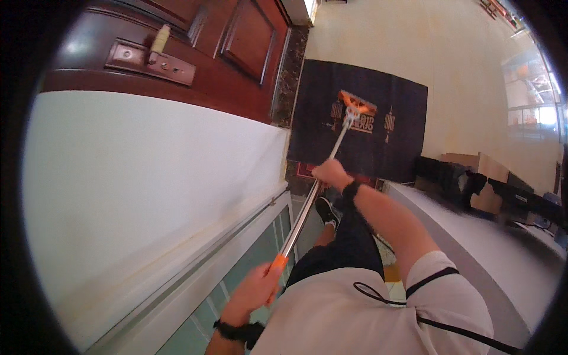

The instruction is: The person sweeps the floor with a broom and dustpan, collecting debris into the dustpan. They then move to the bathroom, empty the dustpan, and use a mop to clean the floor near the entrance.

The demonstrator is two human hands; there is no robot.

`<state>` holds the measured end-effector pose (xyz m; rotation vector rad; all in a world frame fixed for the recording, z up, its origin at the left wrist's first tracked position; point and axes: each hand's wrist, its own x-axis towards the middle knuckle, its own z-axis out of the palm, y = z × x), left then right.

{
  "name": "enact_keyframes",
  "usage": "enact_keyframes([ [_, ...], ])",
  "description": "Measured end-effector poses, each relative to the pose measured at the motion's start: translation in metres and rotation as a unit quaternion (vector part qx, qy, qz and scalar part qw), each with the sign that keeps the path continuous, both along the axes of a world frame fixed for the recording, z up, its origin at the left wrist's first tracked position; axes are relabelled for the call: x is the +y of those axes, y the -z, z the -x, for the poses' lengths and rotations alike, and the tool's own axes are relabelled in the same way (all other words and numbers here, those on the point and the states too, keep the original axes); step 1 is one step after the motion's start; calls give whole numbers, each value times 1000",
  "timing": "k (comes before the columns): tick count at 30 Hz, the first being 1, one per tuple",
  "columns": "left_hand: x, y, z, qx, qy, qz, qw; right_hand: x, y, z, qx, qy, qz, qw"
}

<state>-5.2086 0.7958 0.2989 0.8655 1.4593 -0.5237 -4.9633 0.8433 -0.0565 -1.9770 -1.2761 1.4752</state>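
Observation:
A mop with a silver pole (303, 218) slants across the view, away from my body. Its orange head (361, 105) rests over a dark mat (402, 112) with printed lantern figures. Around the orange grip at the near end of the pole, my left hand (251, 290) is closed. Farther up, my right hand (332, 174) wraps the bare metal part of the same pole. Both wrists wear black bands.
At the far left is a dark red door (236, 47) with a wrapped handle (160, 41). A white wall (148, 160) and glass-panelled frame (236, 263) run along my left. A grey ledge (449, 231) and dark equipment (509, 195) lie right. Pale tiles (467, 71) surround the mat.

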Motion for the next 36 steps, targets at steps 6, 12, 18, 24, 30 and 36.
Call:
enact_keyframes([
  [6, -18, 75, -13, 41, 15, -33, 998, -4, 71, -1, -183, -347, -120, 912],
  [12, -57, -32, 47, 164, 112, -4, 980, -88, 15, 129, -70, -361, -250, 896],
  [18, -12, -103, 58, 186, 9, 64, 980, -75, -66, 115, 186, -1, 62, 981],
  [24, 43, -64, -2, 64, 355, -53, 931, -108, -39, 27, 6, -96, -5, 995],
  [30, 68, 12, -67, 32, 426, -147, 892, -124, 80, -41, 115, 1, -144, 983],
  [36, 78, -63, -26, 202, 437, -189, 856, -52, 39, 86, 250, -2, -154, 956],
])
